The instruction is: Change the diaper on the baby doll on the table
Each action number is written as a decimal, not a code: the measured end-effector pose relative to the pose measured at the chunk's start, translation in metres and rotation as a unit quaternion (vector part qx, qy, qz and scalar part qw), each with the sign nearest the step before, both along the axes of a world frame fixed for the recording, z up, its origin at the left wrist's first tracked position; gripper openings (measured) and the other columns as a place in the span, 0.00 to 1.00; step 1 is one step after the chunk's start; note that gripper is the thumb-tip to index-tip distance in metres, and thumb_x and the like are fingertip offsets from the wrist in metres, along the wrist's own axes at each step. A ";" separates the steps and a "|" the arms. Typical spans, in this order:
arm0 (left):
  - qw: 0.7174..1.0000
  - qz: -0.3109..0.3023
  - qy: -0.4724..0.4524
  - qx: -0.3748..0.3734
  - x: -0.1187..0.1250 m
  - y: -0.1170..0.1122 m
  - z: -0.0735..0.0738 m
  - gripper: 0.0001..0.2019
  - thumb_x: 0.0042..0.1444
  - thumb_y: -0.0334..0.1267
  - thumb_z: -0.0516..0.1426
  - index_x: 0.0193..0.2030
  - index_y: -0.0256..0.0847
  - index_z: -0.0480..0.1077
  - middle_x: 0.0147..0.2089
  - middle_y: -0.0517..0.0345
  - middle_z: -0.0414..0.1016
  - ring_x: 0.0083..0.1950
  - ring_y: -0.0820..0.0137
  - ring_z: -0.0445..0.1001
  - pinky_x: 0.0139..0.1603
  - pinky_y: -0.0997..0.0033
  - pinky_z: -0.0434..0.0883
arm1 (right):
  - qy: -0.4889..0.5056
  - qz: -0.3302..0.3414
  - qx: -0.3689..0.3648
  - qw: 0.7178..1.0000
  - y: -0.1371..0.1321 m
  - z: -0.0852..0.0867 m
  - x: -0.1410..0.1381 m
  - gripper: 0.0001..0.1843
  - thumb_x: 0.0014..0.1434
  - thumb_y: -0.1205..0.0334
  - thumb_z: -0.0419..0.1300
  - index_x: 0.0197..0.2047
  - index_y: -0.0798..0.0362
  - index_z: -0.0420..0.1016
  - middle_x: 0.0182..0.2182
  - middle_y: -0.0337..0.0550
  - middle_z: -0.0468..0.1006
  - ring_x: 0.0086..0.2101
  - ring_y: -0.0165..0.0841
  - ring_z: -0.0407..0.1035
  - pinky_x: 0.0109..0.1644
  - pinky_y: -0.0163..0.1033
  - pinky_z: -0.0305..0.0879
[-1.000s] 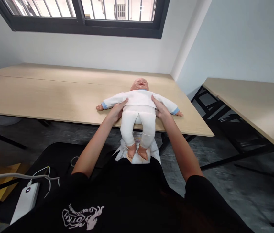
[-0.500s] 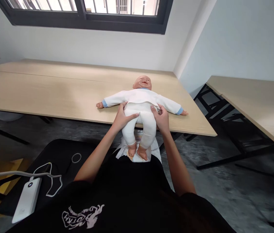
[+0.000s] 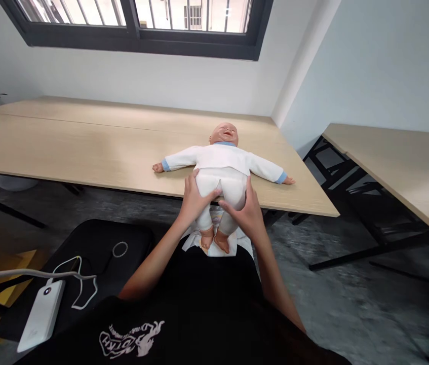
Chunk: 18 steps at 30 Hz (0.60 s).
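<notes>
A baby doll (image 3: 223,134) lies on its back at the front edge of the wooden table (image 3: 115,152), arms spread wide. It wears a white top (image 3: 222,158) with blue cuffs and white trousers (image 3: 231,190). Its legs hang over the edge, bare feet above a white diaper (image 3: 222,251) on my lap. My left hand (image 3: 194,198) wraps round the doll's hip and thigh on the left, thumb near the crotch. On the other side my right hand (image 3: 247,209) grips the thigh, thumb across its front.
On a black chair (image 3: 100,274) at the left lie a white power bank (image 3: 43,314) with a cable and a beaded bracelet (image 3: 120,249). Another table (image 3: 400,162) stands at the right. Behind are a wall and a barred window (image 3: 195,30).
My right hand has slid from the doll's waist down to the thigh. My left hand has moved slightly lower. The doll's top hangs flatter over the waistband.
</notes>
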State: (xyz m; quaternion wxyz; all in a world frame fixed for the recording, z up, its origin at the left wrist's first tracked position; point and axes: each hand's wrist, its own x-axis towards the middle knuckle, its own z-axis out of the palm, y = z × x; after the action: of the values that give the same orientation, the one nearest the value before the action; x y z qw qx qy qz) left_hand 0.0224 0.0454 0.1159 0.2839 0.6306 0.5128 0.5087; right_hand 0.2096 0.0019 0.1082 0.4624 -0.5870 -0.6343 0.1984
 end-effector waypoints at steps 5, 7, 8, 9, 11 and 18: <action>0.994 0.004 0.103 0.026 -0.008 -0.025 -0.012 0.52 0.48 0.43 0.73 0.76 0.48 0.51 0.75 0.43 0.59 0.77 0.44 0.56 0.79 0.42 0.49 | -0.099 -0.016 0.029 0.995 -0.015 -0.003 -0.006 0.53 0.62 0.52 0.62 0.81 0.53 0.40 0.75 0.57 0.55 0.72 0.54 0.53 0.75 0.62 0.54; 0.994 0.000 0.105 0.036 -0.015 -0.029 -0.012 0.48 0.50 0.44 0.72 0.75 0.48 0.54 0.75 0.44 0.61 0.76 0.45 0.58 0.78 0.43 0.50 | -0.104 -0.013 0.031 0.994 -0.016 0.002 0.001 0.51 0.62 0.53 0.61 0.81 0.53 0.43 0.73 0.57 0.60 0.70 0.54 0.57 0.75 0.62 0.55; 0.994 -0.004 0.094 0.047 -0.018 -0.031 -0.012 0.46 0.52 0.46 0.71 0.74 0.48 0.56 0.74 0.44 0.62 0.75 0.46 0.60 0.78 0.45 0.53 | -0.097 -0.006 0.029 0.995 -0.017 0.006 0.006 0.50 0.62 0.51 0.62 0.80 0.53 0.46 0.72 0.57 0.62 0.69 0.54 0.58 0.74 0.62 0.55; 0.995 -0.006 0.078 0.063 -0.022 -0.033 -0.011 0.42 0.53 0.48 0.70 0.72 0.48 0.59 0.73 0.45 0.64 0.74 0.48 0.61 0.77 0.48 0.56 | -0.081 0.008 0.022 0.996 -0.020 0.011 0.013 0.49 0.62 0.47 0.64 0.79 0.52 0.50 0.72 0.56 0.63 0.69 0.55 0.59 0.74 0.61 0.56; 0.995 0.011 0.028 0.097 -0.029 -0.040 -0.014 0.31 0.58 0.50 0.67 0.65 0.47 0.66 0.67 0.47 0.69 0.70 0.53 0.66 0.73 0.53 0.62 | -0.026 0.035 -0.001 0.999 -0.028 0.021 0.032 0.45 0.61 0.40 0.66 0.74 0.51 0.62 0.69 0.55 0.68 0.66 0.53 0.64 0.71 0.57 0.62; 0.984 0.083 -0.136 -0.077 -0.054 -0.045 -0.064 0.07 0.59 0.43 0.58 0.37 0.42 0.69 0.37 0.54 0.76 0.42 0.63 0.77 0.50 0.61 0.75 | -0.145 0.026 -0.266 0.953 -0.034 0.000 0.110 0.14 0.64 0.52 0.62 0.32 0.52 0.80 0.34 0.50 0.84 0.40 0.48 0.79 0.48 0.49 0.73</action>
State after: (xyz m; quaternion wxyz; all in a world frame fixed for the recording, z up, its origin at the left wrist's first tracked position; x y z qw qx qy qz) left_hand -0.0311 0.0005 0.0518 0.3552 0.4868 0.5577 0.5708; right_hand 0.3196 -0.0322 0.1082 0.1876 -0.6944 -0.6336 0.2849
